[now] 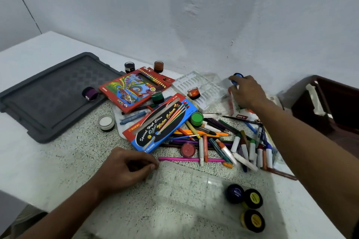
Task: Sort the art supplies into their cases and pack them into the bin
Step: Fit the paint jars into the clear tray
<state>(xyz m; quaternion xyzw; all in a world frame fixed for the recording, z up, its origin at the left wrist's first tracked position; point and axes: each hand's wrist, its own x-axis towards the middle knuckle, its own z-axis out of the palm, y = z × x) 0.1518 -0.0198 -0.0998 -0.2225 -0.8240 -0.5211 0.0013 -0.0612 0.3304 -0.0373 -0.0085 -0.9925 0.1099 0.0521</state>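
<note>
From the head camera I saw my left hand (127, 165) low and left of centre, its grip curled round the near-left corner of a clear plastic case (196, 192) that lay on the speckled surface (87, 153). Three small paint pots sat inside the case toward its right end: a dark blue pot (235, 193) and two black pots with yellow labels (253, 198).

My right hand (247, 92) was at the right of centre, reaching toward the wall, its grip closed on a blue-capped paint pot (237, 78) at the fingertips. Just left of it lay a white ridged tray (202, 83) with an orange pot (193, 92) on it.

In the middle of the frame a red pencil box (134, 88) and a blue water colour box (159, 125) overlapped, with a dark green pot (157, 97) between them and a bright green pot (196, 119) at the blue box's right edge. Right of these a heap of crayons and markers (233, 141) spread across the surface, a pink pen (190, 159) lying along its near side. A white pot (106, 123) stood left of the blue box.

At the upper left a grey lid (48, 99) lay flat, a purple pot (90, 93) on its right edge. A dark brown bin (334, 103) showed at the right edge of the frame.
</note>
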